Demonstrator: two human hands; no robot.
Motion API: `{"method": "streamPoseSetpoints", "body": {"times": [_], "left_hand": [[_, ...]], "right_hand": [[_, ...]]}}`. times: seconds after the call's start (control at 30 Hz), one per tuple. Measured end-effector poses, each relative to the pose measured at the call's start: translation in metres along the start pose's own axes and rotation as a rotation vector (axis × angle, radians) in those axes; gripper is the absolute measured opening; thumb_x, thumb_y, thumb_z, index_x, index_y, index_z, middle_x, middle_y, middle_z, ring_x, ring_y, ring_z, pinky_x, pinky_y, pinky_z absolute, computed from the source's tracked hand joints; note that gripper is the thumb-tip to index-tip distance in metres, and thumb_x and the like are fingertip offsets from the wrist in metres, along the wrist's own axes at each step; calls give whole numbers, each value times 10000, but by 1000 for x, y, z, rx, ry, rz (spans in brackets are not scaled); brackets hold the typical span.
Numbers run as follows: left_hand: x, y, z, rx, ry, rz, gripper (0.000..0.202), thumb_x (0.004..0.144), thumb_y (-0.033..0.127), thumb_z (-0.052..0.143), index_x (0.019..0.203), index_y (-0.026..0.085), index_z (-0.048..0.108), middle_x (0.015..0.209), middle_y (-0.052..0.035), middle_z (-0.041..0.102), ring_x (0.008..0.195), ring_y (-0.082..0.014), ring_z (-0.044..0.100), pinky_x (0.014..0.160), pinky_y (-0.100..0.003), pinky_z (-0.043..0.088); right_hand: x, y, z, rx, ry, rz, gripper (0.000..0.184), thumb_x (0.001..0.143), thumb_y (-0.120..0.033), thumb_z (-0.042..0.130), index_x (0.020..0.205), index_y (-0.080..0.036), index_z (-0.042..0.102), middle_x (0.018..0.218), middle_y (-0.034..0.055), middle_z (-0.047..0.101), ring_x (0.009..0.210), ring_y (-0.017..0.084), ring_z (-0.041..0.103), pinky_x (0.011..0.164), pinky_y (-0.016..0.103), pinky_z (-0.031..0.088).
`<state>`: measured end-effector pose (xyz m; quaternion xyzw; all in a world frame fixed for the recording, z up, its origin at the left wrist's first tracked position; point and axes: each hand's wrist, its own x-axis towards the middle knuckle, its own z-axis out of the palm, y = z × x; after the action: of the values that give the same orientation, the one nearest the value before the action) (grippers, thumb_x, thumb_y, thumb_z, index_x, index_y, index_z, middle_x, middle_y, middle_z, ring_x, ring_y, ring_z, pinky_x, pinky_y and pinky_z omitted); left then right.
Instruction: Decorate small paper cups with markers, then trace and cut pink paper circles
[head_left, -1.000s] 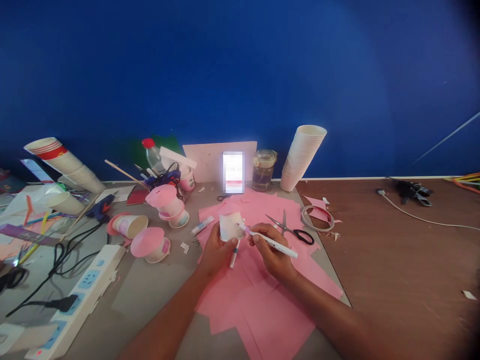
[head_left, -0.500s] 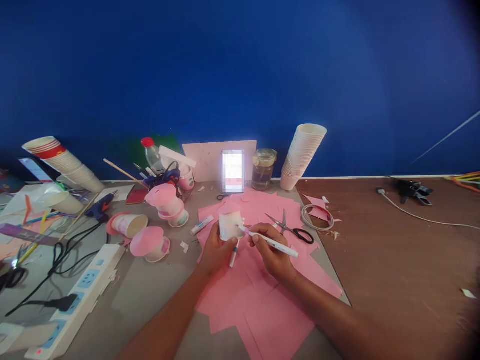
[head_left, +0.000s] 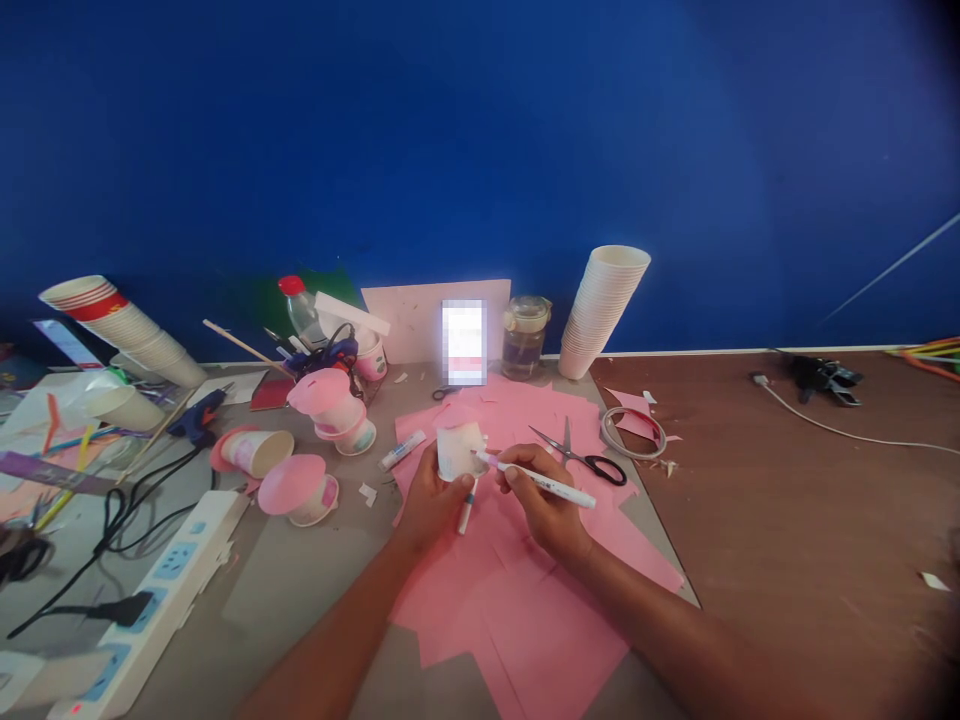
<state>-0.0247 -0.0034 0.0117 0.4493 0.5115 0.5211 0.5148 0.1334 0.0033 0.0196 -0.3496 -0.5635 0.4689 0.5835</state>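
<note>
A small white paper cup (head_left: pixel 459 452) with a pink paper piece at its top is gripped in my left hand (head_left: pixel 431 500), fingers wrapped around its side. My right hand (head_left: pixel 546 500) is closed around a white marker pen (head_left: pixel 559 488), whose tip meets or nearly meets the cup's right side. Just below the cup shows a second white pen (head_left: pixel 466 512) with a teal band; whether my left hand touches it I cannot tell. Pink paper sheets (head_left: pixel 517 620) spread beneath both hands. Scissors (head_left: pixel 581 458) lie spread apart beyond my right hand.
Pink-topped paper cups (head_left: pixel 294 485) stand to the left, near a white power strip (head_left: pixel 161 590) and a blue glue gun (head_left: pixel 199 415). Behind are a lit phone (head_left: pixel 464 342), a lidded glass jar (head_left: pixel 525 340) and stacked cups (head_left: pixel 604 312). A tape roll (head_left: pixel 634 433) lies right.
Hardly anything differs. The cup looks slightly turned in my left hand, with more of its pink top showing. The marker tip stays at its side.
</note>
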Motion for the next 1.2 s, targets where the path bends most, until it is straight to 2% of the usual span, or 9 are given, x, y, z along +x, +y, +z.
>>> {"method": "streamPoseSetpoints", "body": {"times": [0.2,0.5,0.77,0.93,1.2], "left_hand": [[-1,1,0,16,-20,4,452,736,302,666,1142,184,507,1120,-80,593,1034,-223,547,834,-321,453],[1,-4,-1,-10,-28,-8,436,741,307,659,1135,192,509,1099,-67,600,981,-204,557,807,-313,452],[1,-10,-3,-53,-27,-4,431,726,320,674,1120,217,532,1091,-57,606,982,-203,563,818,-321,455],[1,-6,-1,-64,-12,-16,442,714,329,679,1113,207,534,1075,-55,614,987,-205,568,838,-325,457],[-1,-4,0,-95,-38,-7,395,742,335,660,1105,231,544,1090,-44,619,999,-207,562,825,-329,464]], "right_hand": [[1,-2,1,21,42,18,134,854,-333,549,849,-209,599,655,-1,593,582,130,537,512,253,450],[1,-2,1,24,25,34,110,847,-301,549,834,-202,596,642,-7,585,568,124,524,515,257,441],[2,-4,1,39,74,39,104,844,-292,546,823,-203,596,637,-12,582,573,121,533,536,258,462],[3,-3,1,32,72,55,99,834,-282,544,816,-204,600,633,-10,584,561,121,521,506,250,448],[2,-1,0,89,74,37,106,843,-291,549,834,-203,608,646,-9,590,579,123,536,542,263,461]]}}
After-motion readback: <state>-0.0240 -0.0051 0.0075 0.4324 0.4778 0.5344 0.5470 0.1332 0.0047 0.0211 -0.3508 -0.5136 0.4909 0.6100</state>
